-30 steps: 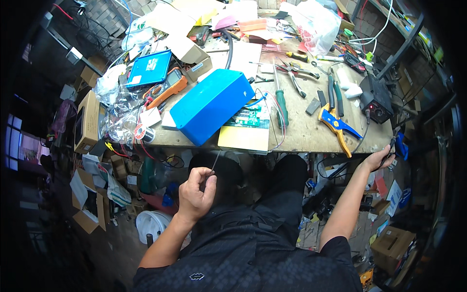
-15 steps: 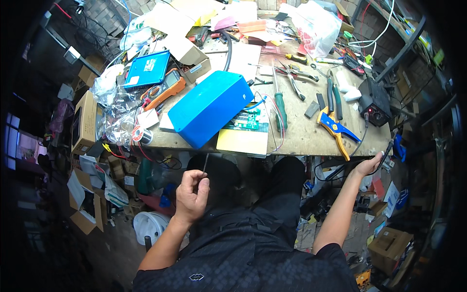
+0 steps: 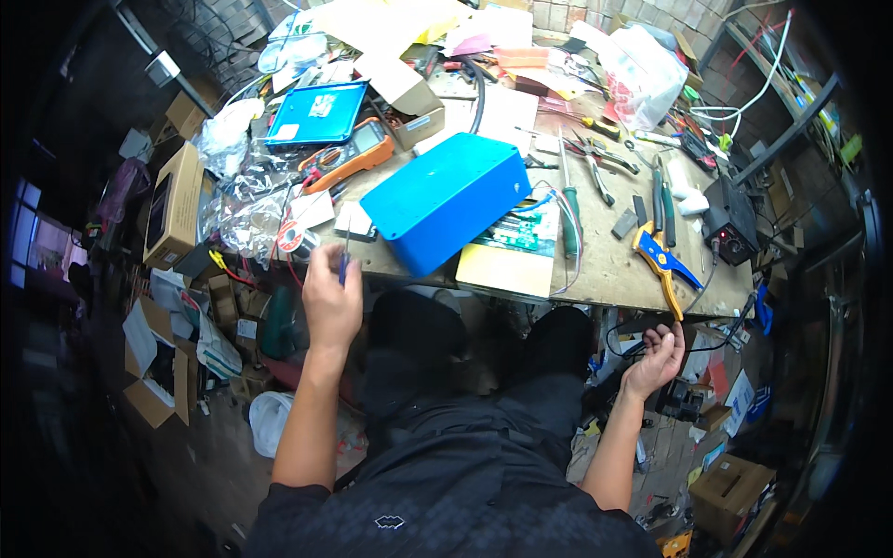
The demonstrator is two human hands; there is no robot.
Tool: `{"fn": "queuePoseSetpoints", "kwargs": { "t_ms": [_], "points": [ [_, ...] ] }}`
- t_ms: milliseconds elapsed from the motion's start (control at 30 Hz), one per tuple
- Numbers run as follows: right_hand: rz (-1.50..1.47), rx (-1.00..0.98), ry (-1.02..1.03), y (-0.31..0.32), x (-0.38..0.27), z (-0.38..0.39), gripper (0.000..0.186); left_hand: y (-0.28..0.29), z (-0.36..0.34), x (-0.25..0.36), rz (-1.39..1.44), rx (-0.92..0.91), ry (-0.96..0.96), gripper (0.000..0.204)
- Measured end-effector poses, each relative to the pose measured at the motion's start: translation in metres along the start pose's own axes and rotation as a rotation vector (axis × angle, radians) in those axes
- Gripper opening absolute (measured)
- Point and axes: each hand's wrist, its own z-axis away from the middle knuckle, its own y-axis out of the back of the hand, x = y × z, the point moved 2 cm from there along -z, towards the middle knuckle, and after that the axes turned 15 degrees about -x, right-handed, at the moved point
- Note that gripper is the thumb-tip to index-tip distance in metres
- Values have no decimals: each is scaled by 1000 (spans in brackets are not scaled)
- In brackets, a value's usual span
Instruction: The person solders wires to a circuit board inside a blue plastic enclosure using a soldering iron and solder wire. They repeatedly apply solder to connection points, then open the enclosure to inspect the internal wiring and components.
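My left hand [image 3: 332, 299] is closed around a slim screwdriver with a dark blue handle [image 3: 343, 270], held upright at the table's front edge. Right of it lies an upturned blue plastic box [image 3: 444, 195]. A green circuit board [image 3: 521, 232] with wires sits beside the box on a yellow sheet [image 3: 502, 272]. My right hand [image 3: 656, 358] is below the edge, fingers loosely curled and apart, fingertips at or just under the yellow handle of wire strippers [image 3: 662, 265]; contact is unclear. A black cable runs behind those fingers.
The cluttered bench [image 3: 595, 279] carries pliers [image 3: 595, 172], a green-handled screwdriver [image 3: 569, 219], an orange multimeter [image 3: 349, 153], a solder spool [image 3: 290, 239], plastic wrap and a black powered unit [image 3: 728, 223]. Cardboard boxes [image 3: 158, 363] and scattered items lie on the floor.
My left hand has risen and moved left to the table edge, screwdriver handle now visible. My right hand has moved down-left, off the black corded item it held at the right edge.
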Motion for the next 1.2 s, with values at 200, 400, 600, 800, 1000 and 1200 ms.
{"fn": "queuePoseSetpoints", "kwargs": {
  "t_ms": [200,400,600,800,1000,1200],
  "points": [
    [65,-5,30,-7,-22,14,34,5,-22,10,-251,-22,36,71],
    [46,-150,71,-39,-46,48,29,9,-11,58,-257,-136,-425,100],
    [-22,-454,135,-101,-91,71,19,12,-36,71,-148,-137,-623,94],
    [150,-703,226,-142,-122,73,20,26,-24,95,-53,-120,-465,87],
    [295,-886,488,-200,-155,56,25,34,4,97,70,-104,-188,82],
    [720,-862,517,-252,-162,11,21,27,13,94,134,-98,-171,82]
  ]
}}
